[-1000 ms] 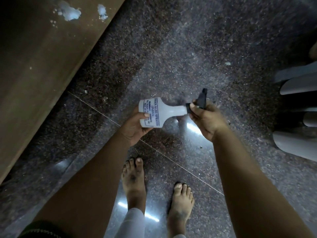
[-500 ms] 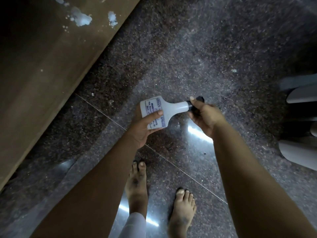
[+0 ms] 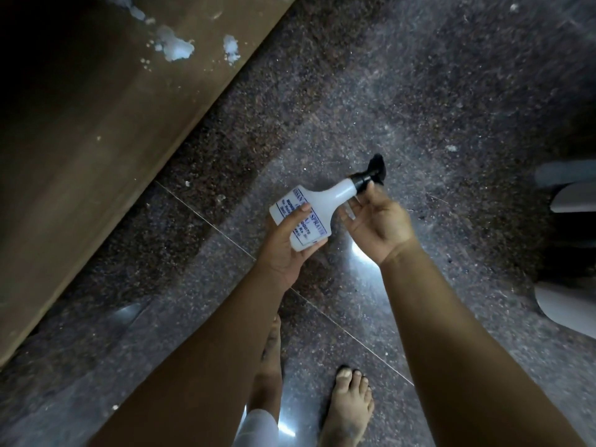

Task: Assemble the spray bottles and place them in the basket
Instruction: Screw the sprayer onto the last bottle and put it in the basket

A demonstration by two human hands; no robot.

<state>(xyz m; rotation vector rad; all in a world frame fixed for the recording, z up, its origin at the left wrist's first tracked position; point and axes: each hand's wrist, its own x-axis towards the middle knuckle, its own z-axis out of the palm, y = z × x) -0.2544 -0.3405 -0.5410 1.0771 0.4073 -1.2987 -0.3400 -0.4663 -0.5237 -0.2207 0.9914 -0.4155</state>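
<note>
Person standing barefoot on dark speckled floor (image 3: 419, 91), view looks down at both hands.

Left hand (image 3: 283, 250) wraps the bottle (image 3: 309, 214) at its wide base, thumb across the blue-printed label, fingers under it. Grip closed firm on the bottle body.

Bottle is white plastic, held in the air above the floor, tilted, neck pointing up and to the right. Black spray head (image 3: 371, 172) sits on the neck; whether fully screwed down, cannot tell. Nozzle part is blurred.

Right hand (image 3: 377, 221) is palm up just beside the neck, fingers loosely spread. Thumb tip touches the black collar; the other fingers lie under the neck, contact unclear. Grip mostly open, not clamped on anything.

Both feet (image 3: 348, 408) visible at bottom, on floor tiles, with bright light reflections near them.

Brown wooden surface (image 3: 96, 140) fills the upper left, running diagonally, with white chipped spots near its top. Could be a desk side or a door, cannot tell.

Pale curved objects (image 3: 571, 198) at right edge, partly cut off, unidentifiable.
</note>
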